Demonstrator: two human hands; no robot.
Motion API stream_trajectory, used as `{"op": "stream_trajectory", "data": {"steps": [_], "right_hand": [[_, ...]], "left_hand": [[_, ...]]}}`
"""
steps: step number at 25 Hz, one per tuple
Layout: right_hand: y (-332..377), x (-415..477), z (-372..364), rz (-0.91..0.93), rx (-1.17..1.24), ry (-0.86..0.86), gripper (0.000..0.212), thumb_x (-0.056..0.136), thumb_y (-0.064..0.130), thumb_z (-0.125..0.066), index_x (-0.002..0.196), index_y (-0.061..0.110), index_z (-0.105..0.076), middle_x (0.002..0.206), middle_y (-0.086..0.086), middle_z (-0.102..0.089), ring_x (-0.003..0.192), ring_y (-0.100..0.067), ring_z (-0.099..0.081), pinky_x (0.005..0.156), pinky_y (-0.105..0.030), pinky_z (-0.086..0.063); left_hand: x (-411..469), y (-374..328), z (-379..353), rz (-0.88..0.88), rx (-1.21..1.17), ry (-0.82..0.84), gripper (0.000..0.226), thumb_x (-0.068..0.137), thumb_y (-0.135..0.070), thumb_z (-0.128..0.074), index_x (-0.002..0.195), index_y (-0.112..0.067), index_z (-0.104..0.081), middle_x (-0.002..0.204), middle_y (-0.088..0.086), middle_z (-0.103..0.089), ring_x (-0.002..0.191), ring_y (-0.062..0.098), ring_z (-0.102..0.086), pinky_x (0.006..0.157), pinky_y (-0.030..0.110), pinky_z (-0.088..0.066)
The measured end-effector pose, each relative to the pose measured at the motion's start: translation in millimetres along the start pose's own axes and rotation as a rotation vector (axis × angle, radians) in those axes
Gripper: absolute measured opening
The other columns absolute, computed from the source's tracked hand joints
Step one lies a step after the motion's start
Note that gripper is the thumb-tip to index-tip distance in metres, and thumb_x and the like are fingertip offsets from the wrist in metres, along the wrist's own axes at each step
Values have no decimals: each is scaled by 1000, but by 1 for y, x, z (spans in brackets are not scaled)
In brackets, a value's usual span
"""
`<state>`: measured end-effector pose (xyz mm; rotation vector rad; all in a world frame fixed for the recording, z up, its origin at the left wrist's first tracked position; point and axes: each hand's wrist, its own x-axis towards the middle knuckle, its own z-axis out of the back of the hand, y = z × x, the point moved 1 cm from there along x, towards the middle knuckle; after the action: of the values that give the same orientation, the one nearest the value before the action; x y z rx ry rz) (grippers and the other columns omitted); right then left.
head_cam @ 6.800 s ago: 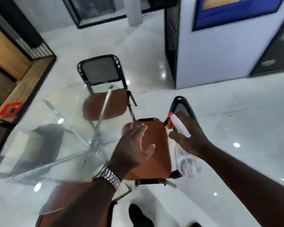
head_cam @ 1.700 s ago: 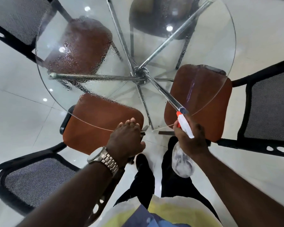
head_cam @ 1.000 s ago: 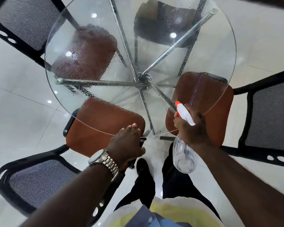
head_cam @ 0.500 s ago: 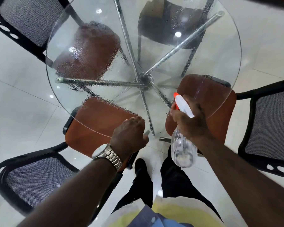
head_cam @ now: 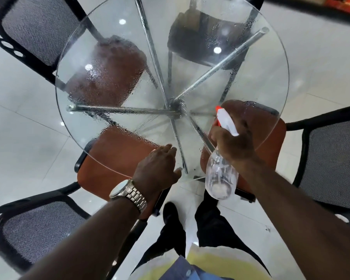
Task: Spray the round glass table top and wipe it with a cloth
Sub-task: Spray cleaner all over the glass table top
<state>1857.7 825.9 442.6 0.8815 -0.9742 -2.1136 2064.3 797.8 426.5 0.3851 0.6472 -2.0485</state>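
- The glass top [head_cam: 267,81] is big, hard and wet with drops, so it looks slippery. It could break, so press softly.
- The bottle [head_cam: 219,178] is over the near edge. It looks light and nearly empty. The neck is the best place to hold.
- The right hand [head_cam: 233,144] grips its neck.
- The left hand [head_cam: 158,168] lies flat by the edge, holding nothing.
- No cloth shows.

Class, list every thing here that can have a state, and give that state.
glass table top, wet with droplets, not yet wiped.
spray bottle, held, nozzle over the glass.
right hand, grips the spray bottle.
left hand, open, fingers straight at the near rim.
near-left chair, seat partly under the glass.
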Motion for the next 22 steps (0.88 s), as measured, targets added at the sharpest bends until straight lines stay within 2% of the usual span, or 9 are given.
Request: {"op": "stream_trajectory", "data": {"steps": [2,4,6,7,8,10,14,18,22], "right_hand": [[2,3,9,-54,39,-44,26,69,37,-56,88,25,-67,97,-7,-68,102,-36,-65,95,-52,-57],[3,6,17,-80,85,-37,28,70,35,-58,92,25,-70,101,-7,-68,99,-28,-67,84,-34,-60],[1,7,24,-59,98,-4,24,77,32,-61,96,22,-73,95,-10,-70,82,-16,-68,64,-18,-50],[1,6,27,-46,103,-7,19,82,26,-63,96,17,-73,87,-10,-70,70,-10,-66,58,-17,-47],[-1,4,30,-48,121,-18,14,84,20,-64,93,13,-71,78,-7,-67,62,-8,-62,57,-20,-48],[-13,1,35,-73,134,-69,16,78,21,-60,86,9,-68,71,-3,-64,65,-14,-61,63,-31,-51],[-34,-13,43,-60,57,-29,22,76,29,-60,92,16,-66,86,-8,-71,82,-32,-69,76,-51,-61],[-51,-27,48,-79,-8,-8,17,83,26,-64,98,17,-68,92,-8,-71,89,-31,-69,78,-48,-63],[-67,-38,51,-95,-42,-19,29,74,38,-59,98,23,-67,97,-7,-70,99,-35,-66,87,-52,-61]], "left_hand": [[3,-4,8,-8,3,-13,60,92,-47,-63,140,-13,-50,150,5,-49,140,26,-46,109,44,-47],[5,-9,13,-6,7,-24,59,92,-45,-63,140,-13,-50,150,6,-49,141,25,-45,111,43,-45],[5,-12,15,-2,5,-27,58,92,-45,-62,140,-14,-50,150,5,-49,141,24,-45,109,43,-45],[5,-13,14,-2,2,-27,58,92,-45,-62,140,-14,-50,150,5,-49,141,24,-45,108,43,-45],[5,-14,13,-4,-3,-28,58,92,-44,-62,140,-14,-50,149,5,-50,140,24,-45,108,44,-45],[5,-16,9,-9,-7,-21,58,92,-45,-63,139,-13,-51,148,5,-50,139,25,-47,107,43,-46],[1,-18,-1,-10,0,8,58,92,-45,-63,138,-12,-53,148,6,-51,136,26,-50,108,42,-46],[-4,-17,-6,-7,-9,25,54,91,-46,-63,133,-14,-55,145,6,-53,130,28,-54,102,42,-48],[-6,-18,-9,-13,-10,17,53,91,-45,-63,132,-12,-55,142,7,-55,131,29,-54,104,42,-47]]}}
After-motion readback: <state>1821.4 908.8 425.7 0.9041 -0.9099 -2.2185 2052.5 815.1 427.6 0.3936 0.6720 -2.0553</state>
